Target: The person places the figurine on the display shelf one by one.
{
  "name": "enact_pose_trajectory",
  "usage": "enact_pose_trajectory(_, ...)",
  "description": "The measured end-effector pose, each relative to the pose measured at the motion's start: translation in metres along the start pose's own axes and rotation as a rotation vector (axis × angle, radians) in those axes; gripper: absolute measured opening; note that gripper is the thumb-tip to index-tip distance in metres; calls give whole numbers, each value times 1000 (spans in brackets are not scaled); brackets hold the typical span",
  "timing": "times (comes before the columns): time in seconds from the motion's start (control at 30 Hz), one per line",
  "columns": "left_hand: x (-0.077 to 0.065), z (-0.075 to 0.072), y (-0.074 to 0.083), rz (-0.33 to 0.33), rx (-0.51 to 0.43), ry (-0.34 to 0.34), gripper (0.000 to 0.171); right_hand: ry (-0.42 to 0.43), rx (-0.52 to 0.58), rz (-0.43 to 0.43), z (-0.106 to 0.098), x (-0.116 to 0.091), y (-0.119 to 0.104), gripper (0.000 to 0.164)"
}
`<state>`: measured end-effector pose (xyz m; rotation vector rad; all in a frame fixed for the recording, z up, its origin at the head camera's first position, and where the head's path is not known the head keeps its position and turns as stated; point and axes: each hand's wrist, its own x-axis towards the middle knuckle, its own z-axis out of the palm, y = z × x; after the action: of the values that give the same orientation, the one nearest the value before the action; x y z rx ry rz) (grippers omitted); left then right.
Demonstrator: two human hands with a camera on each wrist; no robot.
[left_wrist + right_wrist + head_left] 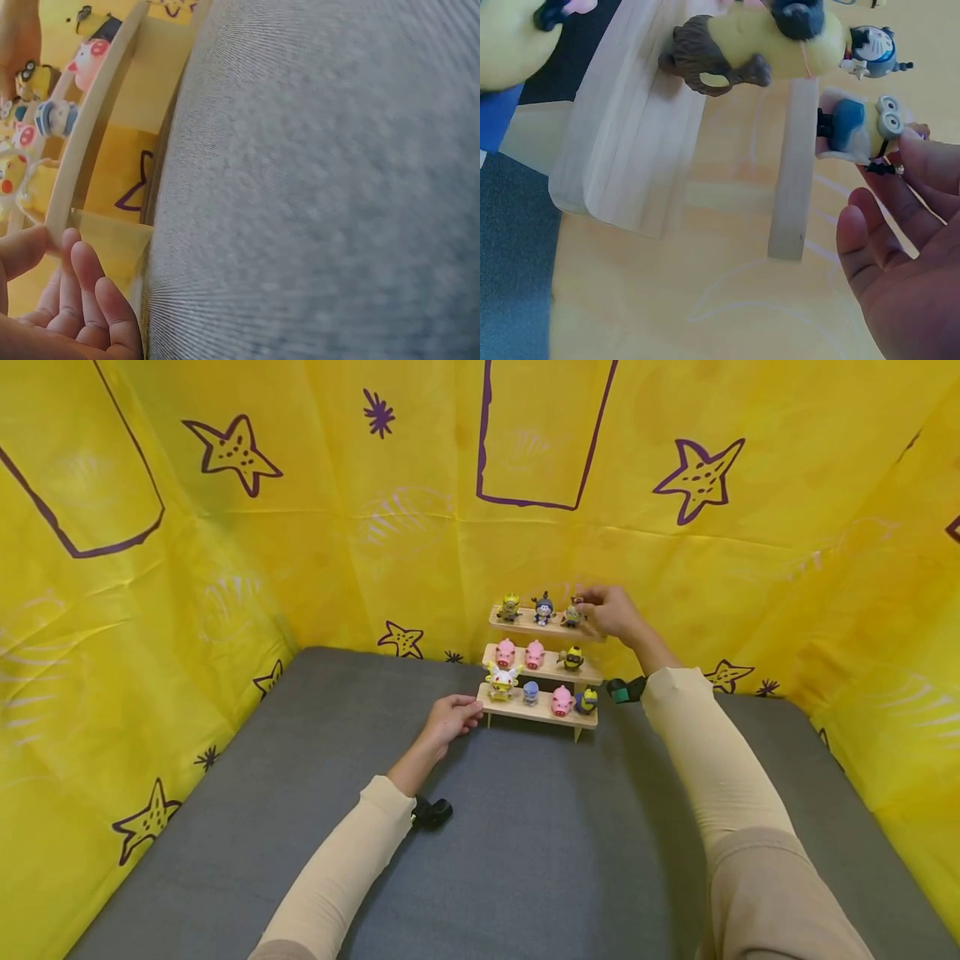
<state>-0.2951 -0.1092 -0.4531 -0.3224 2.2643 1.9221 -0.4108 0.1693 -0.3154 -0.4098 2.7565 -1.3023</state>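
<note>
A three-tier wooden display stand (517, 711) stands on the grey table with small toy figurines on every tier. My left hand (452, 720) pinches the left end of its lowest board between thumb and fingers (88, 264). On the top tier, at the right end, my right hand (611, 610) pinches a minion figurine (862, 126) by its head. The figurine's feet are right at the board's surface. Left of it on that tier are a dark-hooded figurine (543, 608) and another minion (510, 607).
The middle tier bears two pink pigs (534, 654) and a minion (572, 658). On the lowest tier are a white-and-yellow horned figurine (501, 682), a small blue figurine (531, 693), a pig (561, 701) and a minion (587, 700). A yellow cloth (337, 568) hangs behind the grey table (495, 843).
</note>
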Motion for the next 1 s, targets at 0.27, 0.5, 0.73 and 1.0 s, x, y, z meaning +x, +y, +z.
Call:
enact_pose_trajectory(0.27, 0, 2, -2, -5, 1, 3, 30, -3, 0, 5, 0, -3, 1, 35)
enact_pose_trajectory(0.5, 0, 2, -2, 3, -1, 6, 30, 15, 33, 1, 0, -4, 1, 35)
enact_pose_trajectory(0.73, 0, 2, -1, 7, -2, 7, 30, 28, 37, -13, -4, -8, -4, 36)
enact_pose_trajectory(1.0, 0, 1, -1, 2, -1, 2, 29, 44, 1, -6, -12, -13, -6, 38)
